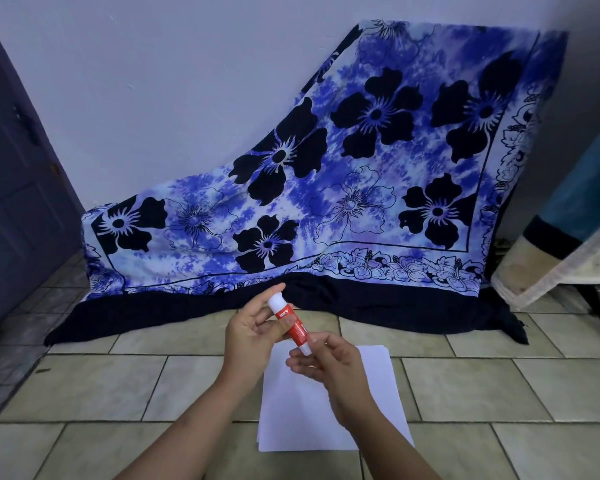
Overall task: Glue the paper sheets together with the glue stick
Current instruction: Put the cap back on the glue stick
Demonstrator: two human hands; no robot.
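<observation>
A red glue stick (293,323) with a white cap and a white base is held tilted in the air above the floor. My left hand (253,332) grips its upper part, fingers curled round the capped end. My right hand (326,363) pinches the white base at the lower end. Under both hands a stack of white paper sheets (302,410) lies flat on the tiled floor, partly hidden by my right wrist.
A blue floral cloth (343,188) is draped over something against the wall, its dark hem spread on the floor just beyond the paper. A dark door (18,188) stands at the left. A furniture edge with a towel (568,244) is at the right.
</observation>
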